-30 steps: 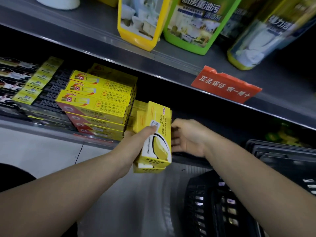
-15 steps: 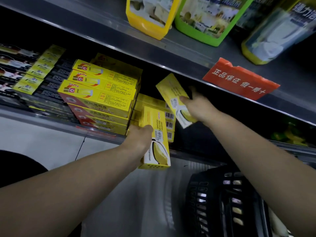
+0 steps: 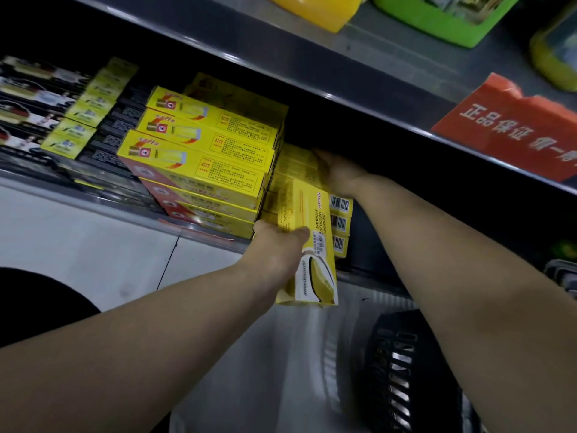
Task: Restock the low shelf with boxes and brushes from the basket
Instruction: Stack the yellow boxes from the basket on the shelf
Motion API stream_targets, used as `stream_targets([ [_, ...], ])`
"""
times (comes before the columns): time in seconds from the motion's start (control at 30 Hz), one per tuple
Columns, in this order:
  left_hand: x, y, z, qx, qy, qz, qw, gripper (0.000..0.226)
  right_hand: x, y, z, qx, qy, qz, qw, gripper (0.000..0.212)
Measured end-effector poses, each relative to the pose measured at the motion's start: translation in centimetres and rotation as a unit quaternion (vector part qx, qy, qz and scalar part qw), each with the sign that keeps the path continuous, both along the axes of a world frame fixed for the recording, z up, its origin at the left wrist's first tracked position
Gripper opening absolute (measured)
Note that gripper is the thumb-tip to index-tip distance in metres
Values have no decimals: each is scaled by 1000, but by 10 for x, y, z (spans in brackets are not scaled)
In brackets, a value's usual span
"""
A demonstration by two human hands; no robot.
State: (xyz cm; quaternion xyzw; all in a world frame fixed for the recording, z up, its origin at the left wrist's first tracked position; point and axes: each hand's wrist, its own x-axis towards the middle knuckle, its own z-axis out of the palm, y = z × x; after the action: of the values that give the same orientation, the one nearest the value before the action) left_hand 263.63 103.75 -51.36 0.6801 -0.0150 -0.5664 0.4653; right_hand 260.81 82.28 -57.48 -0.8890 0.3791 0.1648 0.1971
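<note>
My left hand (image 3: 278,248) grips a yellow brush box (image 3: 309,245), held upright in front of the low shelf's edge (image 3: 199,231). My right hand (image 3: 338,173) reaches into the shelf and rests on top of a short stack of like yellow boxes (image 3: 342,214), whose barcodes face me. Its fingers lie over the top box (image 3: 295,160); I cannot see whether they curl round it. The black basket (image 3: 402,370) stands low at the right, under my right forearm.
A taller stack of yellow and red long boxes (image 3: 203,170) fills the shelf just left of the brush boxes. Black and yellow packs (image 3: 71,120) lie further left. The upper shelf carries a red label (image 3: 512,126) and yellow and green bottles (image 3: 443,14).
My right hand has carried its yellow box from mid-air into the shelf and laid it on the small stack. The left hand with its box has moved slightly up toward the shelf.
</note>
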Motion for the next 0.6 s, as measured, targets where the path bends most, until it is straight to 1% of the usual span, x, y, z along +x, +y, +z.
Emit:
stream_targets([
  [0.1,0,-2,0,7,13,7,1000,42,-4,6,19,7,54,43,998,66],
  [0.17,0,-3,2,5,21,26,999,36,-5,15,37,-6,85,53,995,66],
  [0.2,-1,-4,4,-1,28,39,999,29,-7,20,47,-11,91,40,995,61],
  [0.23,-2,-5,5,-7,29,44,999,18,-11,26,56,-2,81,11,997,52],
  [0.27,-4,-6,10,-9,26,47,998,8,-15,32,65,26,52,-35,998,40],
  [0.3,-6,-6,13,-9,26,50,998,12,-22,40,74,85,9,-97,992,30],
  [0.33,-8,-6,16,-9,29,50,998,15,-30,51,84,174,-38,-171,969,23],
  [0.37,-10,-7,18,-17,36,50,998,16,-39,64,94,268,-79,-235,931,20],
  [0.4,-12,-8,20,-27,47,50,997,17,-48,74,103,343,-111,-274,892,21],
  [0.43,-12,-9,23,-38,51,49,997,18,-58,83,110,395,-136,-296,859,20],
  [0.47,-12,-9,25,-50,51,44,996,19,-68,90,115,432,-153,-304,835,18],
  [0.5,-12,-10,25,-60,43,34,997,19,-76,96,118,450,-163,-297,827,15],
  [0.53,-12,-10,25,-68,33,22,997,19,-82,100,119,451,-167,-285,829,11],
  [0.57,-12,-9,24,-73,16,3,997,19,-86,101,119,435,-176,-275,839,7],
  [0.6,-12,-8,23,-80,-19,-30,996,19,-88,100,119,408,-186,-269,852,6],
])
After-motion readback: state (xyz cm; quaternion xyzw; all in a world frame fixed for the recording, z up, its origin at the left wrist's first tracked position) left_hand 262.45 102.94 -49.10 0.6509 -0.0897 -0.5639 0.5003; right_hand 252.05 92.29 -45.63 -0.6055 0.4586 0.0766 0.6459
